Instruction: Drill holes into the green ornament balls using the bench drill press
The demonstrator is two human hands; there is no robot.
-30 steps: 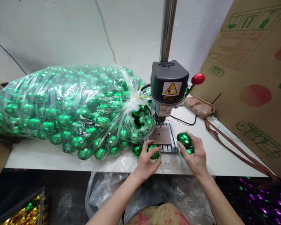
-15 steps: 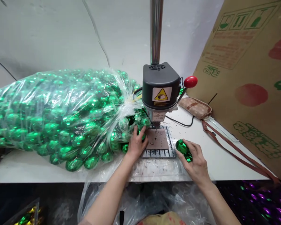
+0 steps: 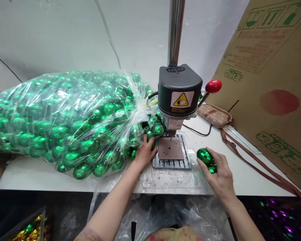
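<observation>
My right hand [image 3: 222, 172] is curled around shiny green faceted balls, right of the drill press base; two show, the upper green ball [image 3: 205, 156] at my fingertips and another below it. At the mouth of a clear plastic bag [image 3: 72, 134] full of such balls, my left hand [image 3: 144, 152] has its fingers bent over a green ball [image 3: 153, 144], which they partly cover. The bench drill press [image 3: 180, 92] stands between my hands. Under its chuck lies a square brown board [image 3: 171, 149] with a small dark hole, on the slotted metal base [image 3: 172, 164].
A red-knobbed lever [image 3: 213, 86] sticks out right of the drill. Behind are a patterned pouch [image 3: 213, 115] with a brown strap and a large cardboard box [image 3: 273, 77]. Dark shavings dot the white table [image 3: 40, 175]. Purple balls [image 3: 283, 216] lie below its right edge.
My right hand has moved slightly right, away from the drill base, with the green balls. My left hand stays at the bag's mouth. The view has shifted a little.
</observation>
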